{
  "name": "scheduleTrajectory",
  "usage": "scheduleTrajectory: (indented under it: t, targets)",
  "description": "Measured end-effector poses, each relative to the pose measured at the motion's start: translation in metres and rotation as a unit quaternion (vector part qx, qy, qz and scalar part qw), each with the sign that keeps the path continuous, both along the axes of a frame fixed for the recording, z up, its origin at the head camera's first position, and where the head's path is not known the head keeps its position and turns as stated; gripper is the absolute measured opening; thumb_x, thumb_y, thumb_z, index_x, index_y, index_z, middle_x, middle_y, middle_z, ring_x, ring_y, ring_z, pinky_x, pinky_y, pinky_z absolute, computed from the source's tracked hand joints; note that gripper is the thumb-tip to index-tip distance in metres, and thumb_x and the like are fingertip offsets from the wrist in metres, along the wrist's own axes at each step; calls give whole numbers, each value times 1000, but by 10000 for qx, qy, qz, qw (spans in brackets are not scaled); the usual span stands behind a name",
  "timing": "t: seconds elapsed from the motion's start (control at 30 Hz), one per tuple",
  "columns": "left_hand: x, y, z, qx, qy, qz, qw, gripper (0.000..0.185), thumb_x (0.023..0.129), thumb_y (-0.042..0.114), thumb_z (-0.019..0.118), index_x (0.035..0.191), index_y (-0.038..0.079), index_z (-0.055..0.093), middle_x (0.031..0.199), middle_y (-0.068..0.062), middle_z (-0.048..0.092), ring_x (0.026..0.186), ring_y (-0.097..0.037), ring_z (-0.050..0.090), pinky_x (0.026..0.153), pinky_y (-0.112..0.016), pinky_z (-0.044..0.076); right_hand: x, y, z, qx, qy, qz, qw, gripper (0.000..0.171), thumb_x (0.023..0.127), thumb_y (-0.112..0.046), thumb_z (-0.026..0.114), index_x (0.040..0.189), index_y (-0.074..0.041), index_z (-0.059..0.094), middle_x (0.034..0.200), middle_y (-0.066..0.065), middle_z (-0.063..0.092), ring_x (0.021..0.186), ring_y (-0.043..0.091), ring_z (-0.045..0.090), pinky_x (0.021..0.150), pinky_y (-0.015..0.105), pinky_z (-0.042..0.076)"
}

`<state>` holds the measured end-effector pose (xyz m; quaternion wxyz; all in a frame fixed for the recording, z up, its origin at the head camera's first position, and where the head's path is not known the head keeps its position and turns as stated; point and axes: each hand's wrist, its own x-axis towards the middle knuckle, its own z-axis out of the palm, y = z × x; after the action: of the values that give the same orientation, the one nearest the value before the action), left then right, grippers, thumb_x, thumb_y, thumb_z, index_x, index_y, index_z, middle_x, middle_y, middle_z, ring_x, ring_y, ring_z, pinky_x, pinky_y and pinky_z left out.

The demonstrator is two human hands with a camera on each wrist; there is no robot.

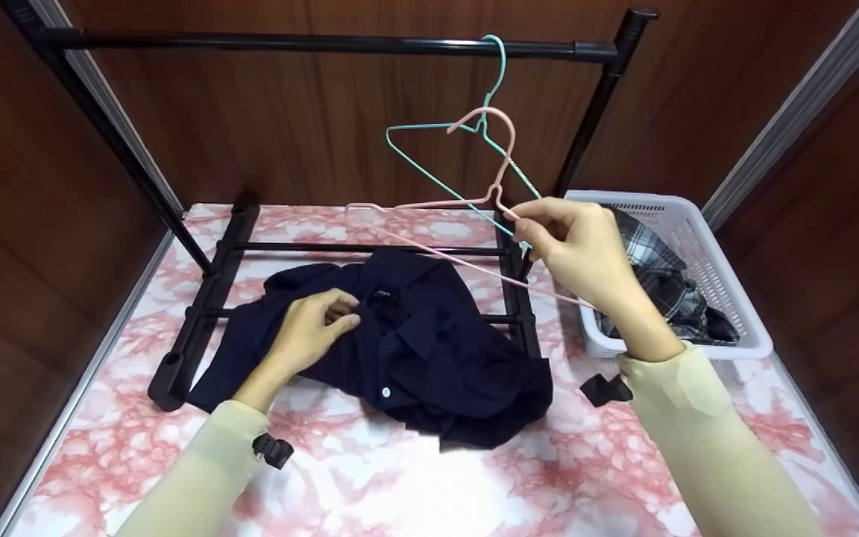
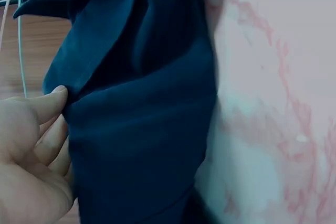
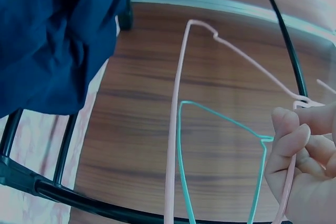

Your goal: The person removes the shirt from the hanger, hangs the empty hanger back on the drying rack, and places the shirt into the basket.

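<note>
My right hand pinches a pink wire hanger just below its hook, at the start of one shoulder. The hanger is held in the air, tilted, above a navy buttoned shirt. That shirt lies crumpled over the base of a black rack. At its collar my left hand pinches the fabric, thumb on the near side, as the left wrist view shows. Behind the pink hanger, a teal hanger hangs from the rack's top bar.
A white basket with dark plaid cloth in it stands right of the rack. The rack's uprights and feet frame the shirt. Brown wood-grain panels enclose the pink-and-white marbled surface.
</note>
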<state>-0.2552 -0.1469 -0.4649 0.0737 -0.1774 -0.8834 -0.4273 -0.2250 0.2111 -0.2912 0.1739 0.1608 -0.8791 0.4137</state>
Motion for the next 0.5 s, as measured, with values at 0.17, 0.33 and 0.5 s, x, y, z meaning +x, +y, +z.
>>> scheduleTrajectory:
  t: [0.17, 0.33, 0.5]
  targets:
    - [-1, -8, 11, -74, 13, -35, 10000, 19, 94, 8, 81, 112, 4, 77, 103, -11, 79, 95, -27, 75, 87, -45, 61, -1, -1, -2, -26, -63, -10, 10000, 21, 100, -2, 67, 111, -9, 83, 83, 3, 76, 62, 7, 67, 57, 19, 50]
    - [-1, -16, 25, 15, 67, -84, 9999, 18, 95, 7, 80, 112, 5, 78, 104, -9, 79, 95, -25, 74, 88, -44, 60, -3, -3, -1, -67, -36, -34, 10000, 20, 100, -4, 67, 111, -10, 83, 82, 1, 76, 62, 7, 67, 56, 19, 48]
    - [-1, -21, 32, 77, 169, -101, 9998, 17, 95, 7, 79, 112, 4, 78, 105, -9, 79, 96, -25, 75, 89, -44, 61, -4, -6, 3, -133, -39, -65, 9999, 18, 101, -5, 68, 109, -12, 83, 81, 2, 75, 62, 7, 67, 57, 18, 49]
